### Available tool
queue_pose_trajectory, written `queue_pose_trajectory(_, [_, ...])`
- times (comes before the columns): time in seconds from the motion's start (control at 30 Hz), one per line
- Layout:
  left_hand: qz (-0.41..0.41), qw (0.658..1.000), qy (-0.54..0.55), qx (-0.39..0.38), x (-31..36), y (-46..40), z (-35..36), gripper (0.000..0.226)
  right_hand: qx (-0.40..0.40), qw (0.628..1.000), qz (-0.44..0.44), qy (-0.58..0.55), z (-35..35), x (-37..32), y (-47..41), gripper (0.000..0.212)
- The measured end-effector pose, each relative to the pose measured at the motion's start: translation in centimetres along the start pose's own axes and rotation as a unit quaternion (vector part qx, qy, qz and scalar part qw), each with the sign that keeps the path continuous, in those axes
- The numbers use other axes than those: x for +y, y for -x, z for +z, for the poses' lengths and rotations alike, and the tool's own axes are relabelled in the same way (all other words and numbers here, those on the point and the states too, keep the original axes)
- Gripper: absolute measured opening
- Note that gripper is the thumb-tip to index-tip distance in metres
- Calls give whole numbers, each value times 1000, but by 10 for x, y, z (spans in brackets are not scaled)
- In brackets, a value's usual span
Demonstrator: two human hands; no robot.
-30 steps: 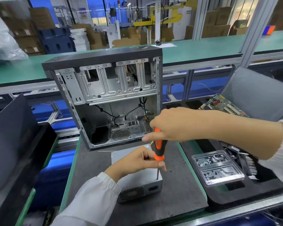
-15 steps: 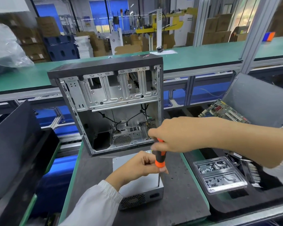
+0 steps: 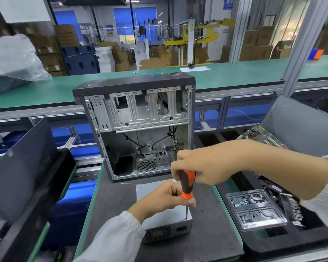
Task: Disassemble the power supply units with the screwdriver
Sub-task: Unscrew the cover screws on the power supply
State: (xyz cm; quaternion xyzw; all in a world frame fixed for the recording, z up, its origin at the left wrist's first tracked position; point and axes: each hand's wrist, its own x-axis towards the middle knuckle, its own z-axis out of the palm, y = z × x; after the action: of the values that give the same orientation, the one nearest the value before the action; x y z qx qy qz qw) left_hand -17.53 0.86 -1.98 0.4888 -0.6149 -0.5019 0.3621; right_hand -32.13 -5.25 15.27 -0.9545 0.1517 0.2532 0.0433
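Note:
A silver power supply unit (image 3: 170, 222) lies on the dark mat in front of me, its vented face toward me. My right hand (image 3: 201, 165) grips the top of an orange-and-black screwdriver (image 3: 187, 184), which stands upright with its tip on the unit's top near the right front corner. My left hand (image 3: 165, 197) rests on the unit, its fingers curled around the lower end of the screwdriver handle and the shaft.
An open, gutted computer case (image 3: 140, 127) stands upright just behind the unit. A clear plastic tray (image 3: 256, 208) of screws and small parts sits at the right, beside a heatsink (image 3: 294, 207). A circuit board (image 3: 261, 135) lies farther right. Dark panels (image 3: 21, 167) lean at the left.
The screwdriver stays upright on the unit while my right hand shifts its grip on the handle. My view has tilted upward slightly. My left hand keeps its place.

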Motion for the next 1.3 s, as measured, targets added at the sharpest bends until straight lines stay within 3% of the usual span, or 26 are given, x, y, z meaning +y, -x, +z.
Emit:
queue_pose_trajectory(0.07, [-3,1000,-5,2,3,3,1,19,-2,1000,-4,-29,-2,-1,2,39])
queue_pose_trajectory(0.17, [-3,1000,11,3,4,5,0,19,61,996,62,-33,3,-7,-5,50])
queue_pose_trajectory(0.3, [-14,1000,20,-12,2,5,3,27,153,980,106,67,13,-13,-20,44])
queue_pose_trajectory(0.4, [-9,1000,23,-7,-1,5,4,29,89,994,65,-9,15,-7,-14,17])
queue_pose_trajectory(0.5, [-9,1000,15,-11,0,4,3,28,39,991,21,-123,9,0,-2,37])
queue_pose_trajectory(0.6, [-11,1000,14,-13,2,2,2,27,142,980,116,-76,12,-3,-7,53])
queue_pose_trajectory(0.7, [-22,999,15,-17,2,3,1,28,176,963,203,21,17,-15,-16,58])
queue_pose_trajectory(0.83, [-17,999,10,-31,5,5,0,26,116,980,128,-94,13,-12,-12,27])
queue_pose_trajectory(0.93, [-13,999,13,-39,9,6,2,26,75,983,80,-146,7,-9,-3,37])
queue_pose_trajectory(1.07, [-13,999,7,-33,10,7,3,27,135,965,226,-9,5,-22,-13,65])
queue_pose_trajectory(1.13, [-17,999,9,-30,10,7,3,27,156,956,244,45,6,-31,-21,60])
queue_pose_trajectory(1.23, [-22,999,12,-25,9,7,3,26,82,980,180,-21,0,-28,-18,22])
queue_pose_trajectory(1.27, [-22,999,12,-23,9,7,2,26,43,986,151,-61,-3,-25,-13,17])
queue_pose_trajectory(1.3, [-20,1000,10,-20,9,7,2,25,15,987,126,-94,-6,-22,-9,29])
